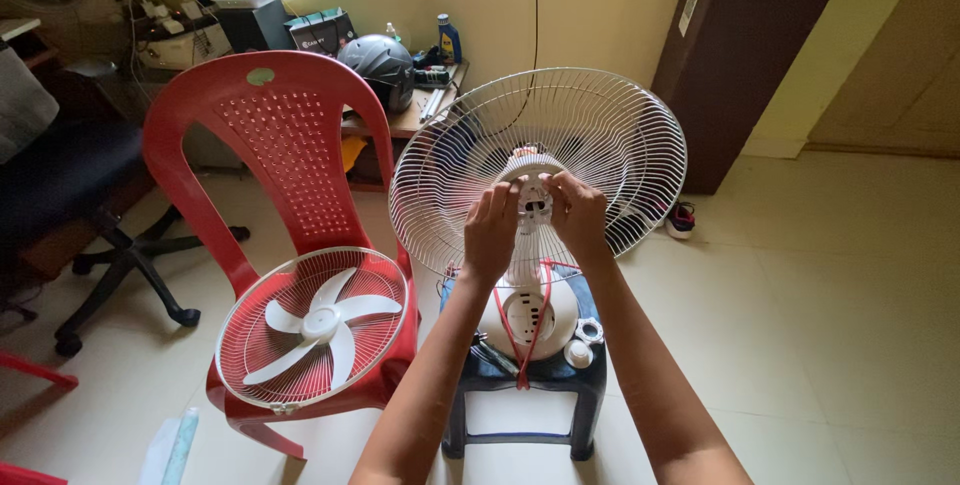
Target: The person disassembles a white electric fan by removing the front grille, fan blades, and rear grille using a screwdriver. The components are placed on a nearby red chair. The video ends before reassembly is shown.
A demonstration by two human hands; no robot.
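two hands: left hand (490, 232), right hand (578, 213) clasp white plastic motor housing (533, 195) | round wire guard (560, 160) | dark stool (525, 385) | glossy pale floor tiles (830, 325)

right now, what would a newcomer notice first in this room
Most striking is the round white wire fan guard standing at centre, with the left hand and right hand on the white motor housing behind it. The fan base rests on a dark stool. To the left, a red plastic chair holds the other guard with the white fan blades lying on its seat.
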